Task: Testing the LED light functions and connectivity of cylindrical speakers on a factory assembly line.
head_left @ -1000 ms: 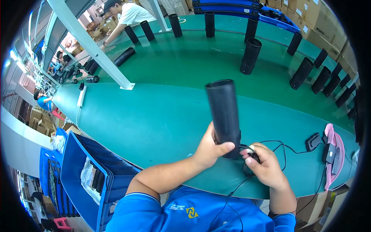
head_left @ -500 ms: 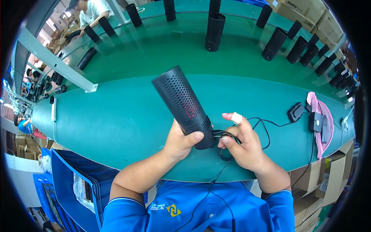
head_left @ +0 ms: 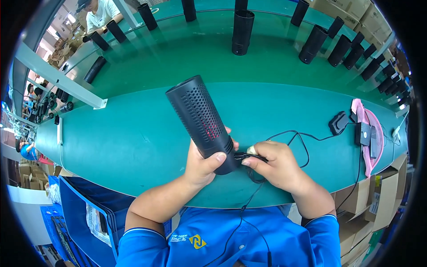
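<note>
A black cylinder with a perforated side point(head_left: 199, 116) leans to the left above the green table, a faint red glow showing through its holes. My left hand point(head_left: 201, 165) wraps round its lower end, thumb across the front. At the base's right side, my right hand point(head_left: 276, 163) pinches black cables point(head_left: 250, 156) close to where they meet the cylinder; whether a plug is fully seated cannot be seen. One finger of that hand wears a white wrapping. From the pinch, a cable loops right over the table and another hangs down past my shirt.
Several black cylinders point(head_left: 243, 33) stand on the green conveyor point(head_left: 195, 58) beyond the table. At right lie a black adapter point(head_left: 339, 123) and a pink-rimmed item point(head_left: 372, 133). Blue bins point(head_left: 84, 209) and cardboard boxes point(head_left: 378, 196) flank me. Another person point(head_left: 103, 15) sits at far left.
My right hand's fingers have closed from a looser, spread pose into a pinch on the cables by the base. The cylinder has shifted slightly left.
</note>
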A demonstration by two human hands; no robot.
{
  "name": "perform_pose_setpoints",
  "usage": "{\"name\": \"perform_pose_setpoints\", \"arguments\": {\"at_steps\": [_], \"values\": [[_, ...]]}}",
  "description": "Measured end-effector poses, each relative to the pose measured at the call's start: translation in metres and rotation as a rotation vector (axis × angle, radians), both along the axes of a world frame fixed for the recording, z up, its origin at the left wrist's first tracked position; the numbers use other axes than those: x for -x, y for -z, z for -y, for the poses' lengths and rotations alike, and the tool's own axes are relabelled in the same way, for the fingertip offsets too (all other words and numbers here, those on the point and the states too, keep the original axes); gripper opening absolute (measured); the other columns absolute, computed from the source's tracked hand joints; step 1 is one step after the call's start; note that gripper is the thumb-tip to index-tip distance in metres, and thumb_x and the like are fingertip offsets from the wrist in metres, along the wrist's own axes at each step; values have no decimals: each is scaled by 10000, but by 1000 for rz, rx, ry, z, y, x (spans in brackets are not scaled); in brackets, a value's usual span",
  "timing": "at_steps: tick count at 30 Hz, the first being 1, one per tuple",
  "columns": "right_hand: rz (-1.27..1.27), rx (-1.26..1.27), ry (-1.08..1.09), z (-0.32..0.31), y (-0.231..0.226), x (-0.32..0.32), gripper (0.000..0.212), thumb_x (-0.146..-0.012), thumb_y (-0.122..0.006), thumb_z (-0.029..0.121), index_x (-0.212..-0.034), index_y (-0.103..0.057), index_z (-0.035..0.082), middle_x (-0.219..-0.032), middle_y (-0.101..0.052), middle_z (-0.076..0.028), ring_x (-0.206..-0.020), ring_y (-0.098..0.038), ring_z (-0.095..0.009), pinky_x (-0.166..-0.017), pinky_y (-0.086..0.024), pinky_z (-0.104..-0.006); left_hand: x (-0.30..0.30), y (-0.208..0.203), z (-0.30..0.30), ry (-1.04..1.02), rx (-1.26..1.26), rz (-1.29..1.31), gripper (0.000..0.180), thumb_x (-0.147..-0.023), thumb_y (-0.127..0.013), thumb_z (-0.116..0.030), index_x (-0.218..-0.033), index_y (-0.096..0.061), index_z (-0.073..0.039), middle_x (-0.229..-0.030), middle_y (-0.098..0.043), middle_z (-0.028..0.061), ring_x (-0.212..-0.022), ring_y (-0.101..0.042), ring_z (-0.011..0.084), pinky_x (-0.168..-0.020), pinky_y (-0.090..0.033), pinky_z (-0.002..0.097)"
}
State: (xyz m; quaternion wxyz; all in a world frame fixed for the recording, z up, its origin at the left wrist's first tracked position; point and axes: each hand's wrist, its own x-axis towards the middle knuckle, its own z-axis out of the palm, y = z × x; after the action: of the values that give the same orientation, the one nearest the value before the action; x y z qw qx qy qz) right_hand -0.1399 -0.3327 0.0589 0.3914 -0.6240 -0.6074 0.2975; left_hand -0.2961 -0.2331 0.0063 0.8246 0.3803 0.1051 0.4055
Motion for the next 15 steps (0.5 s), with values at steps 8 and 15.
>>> {"name": "perform_pose_setpoints", "arguments": {"at_steps": [8,15], "values": [[99,-112,19,0,6,14,128,-771,-671,98,-682,-611,28,-607,-583,-51,-498,-482,-199,-493,-384,-299,1,2,-3,17,-60,15,576,-701,-668,-29,-1219,-416,-35,-1133,-522,142,-905,-607,258,-797,-507,365],[33,-63,25,-1,9,15,149,-797,-633,85,-674,-563,39,-558,-516,-60,-494,-475,-222,-502,-383,-324,3,6,-4,20,-93,-18,624,-711,-645,-4,-1264,-362,-60,-1158,-504,139,-915,-603,261,-803,-505,366]]}}
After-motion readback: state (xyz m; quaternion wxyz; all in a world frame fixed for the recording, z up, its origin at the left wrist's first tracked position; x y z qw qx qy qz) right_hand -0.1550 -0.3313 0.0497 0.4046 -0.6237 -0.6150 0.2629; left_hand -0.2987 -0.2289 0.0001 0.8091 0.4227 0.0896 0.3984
